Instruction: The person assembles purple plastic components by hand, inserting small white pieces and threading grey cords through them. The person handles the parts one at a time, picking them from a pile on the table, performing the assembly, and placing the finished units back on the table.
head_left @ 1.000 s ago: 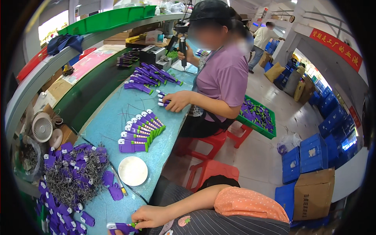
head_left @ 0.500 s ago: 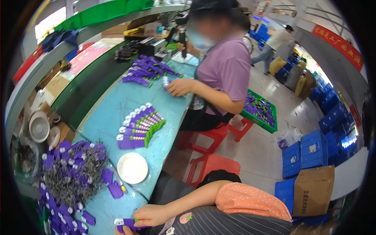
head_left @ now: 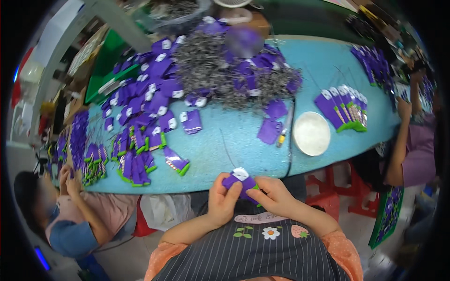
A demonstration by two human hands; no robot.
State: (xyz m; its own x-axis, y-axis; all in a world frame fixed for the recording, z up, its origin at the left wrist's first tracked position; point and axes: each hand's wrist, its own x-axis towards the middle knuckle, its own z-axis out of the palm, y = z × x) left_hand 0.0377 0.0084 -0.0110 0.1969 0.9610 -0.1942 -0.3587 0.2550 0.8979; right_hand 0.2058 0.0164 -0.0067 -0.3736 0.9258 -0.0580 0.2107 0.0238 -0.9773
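Close in front of my apron, at the near table edge, both hands hold one flat purple plastic piece with a white patch on top and a green end. My left hand is closed on its left side, thumb across the purple face. My right hand pinches it by the green end. A thin dark wire stands up from the piece. Beyond lies a heap of purple pieces with tangled grey wires. To the right is a fan of several purple pieces with green ends.
A round white dish sits on the blue table, beside a pen-like tool. More purple-and-green pieces lie to the left. One co-worker sits at left, another at right. A red stool stands below the table.
The view has swung left and down, from the co-worker at right to my own hands. Both hands still hold a purple piece, now fully in view.
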